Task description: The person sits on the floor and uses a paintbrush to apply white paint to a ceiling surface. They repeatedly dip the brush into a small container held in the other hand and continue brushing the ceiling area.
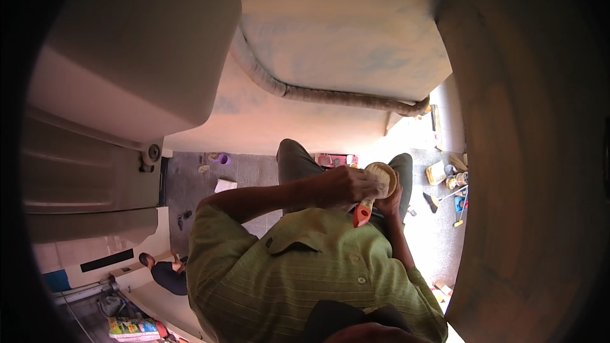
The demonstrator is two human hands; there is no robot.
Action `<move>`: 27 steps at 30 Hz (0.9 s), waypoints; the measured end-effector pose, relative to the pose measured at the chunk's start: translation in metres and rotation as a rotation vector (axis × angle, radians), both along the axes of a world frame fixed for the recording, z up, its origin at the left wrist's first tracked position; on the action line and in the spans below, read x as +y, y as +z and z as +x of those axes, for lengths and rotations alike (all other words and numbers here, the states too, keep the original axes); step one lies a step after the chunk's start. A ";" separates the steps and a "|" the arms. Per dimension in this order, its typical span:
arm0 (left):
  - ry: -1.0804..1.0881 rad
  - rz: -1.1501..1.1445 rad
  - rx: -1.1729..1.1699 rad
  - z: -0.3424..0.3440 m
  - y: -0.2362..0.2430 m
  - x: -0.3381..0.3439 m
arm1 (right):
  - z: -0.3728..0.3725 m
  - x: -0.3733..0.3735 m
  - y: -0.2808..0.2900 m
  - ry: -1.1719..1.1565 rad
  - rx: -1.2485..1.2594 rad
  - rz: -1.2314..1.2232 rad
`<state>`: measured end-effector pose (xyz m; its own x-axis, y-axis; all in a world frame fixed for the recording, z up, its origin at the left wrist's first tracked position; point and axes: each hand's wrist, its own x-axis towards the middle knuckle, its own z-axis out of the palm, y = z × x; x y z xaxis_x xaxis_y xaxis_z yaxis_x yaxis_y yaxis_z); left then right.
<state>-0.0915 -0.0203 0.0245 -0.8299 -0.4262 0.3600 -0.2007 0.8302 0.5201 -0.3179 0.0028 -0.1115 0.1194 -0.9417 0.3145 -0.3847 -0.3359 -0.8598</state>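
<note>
My right hand [389, 203] is wrapped round a small round tub [391, 174], tilted so that its pale inside shows. My left hand [351, 185] reaches across my body to the tub, its fingers bent together at the mouth. A whitish coating covers those fingers; whether they grip anything is hidden. Below the tub, a paintbrush [362, 213] with an orange-red handle points down toward my shirt. Its bristles are hidden, and I cannot tell which hand supports it.
A curved pipe [343, 98] runs along the pale wall ahead. A large smooth panel [127, 57] overhangs at left; a brown surface [527, 152] rises at right. Tools and containers [454, 181] lie on the floor at right. Another person [168, 276] is at lower left.
</note>
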 end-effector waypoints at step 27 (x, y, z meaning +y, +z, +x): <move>0.004 -0.090 0.106 0.002 0.006 0.002 | 0.001 -0.009 0.014 -0.019 -0.045 0.054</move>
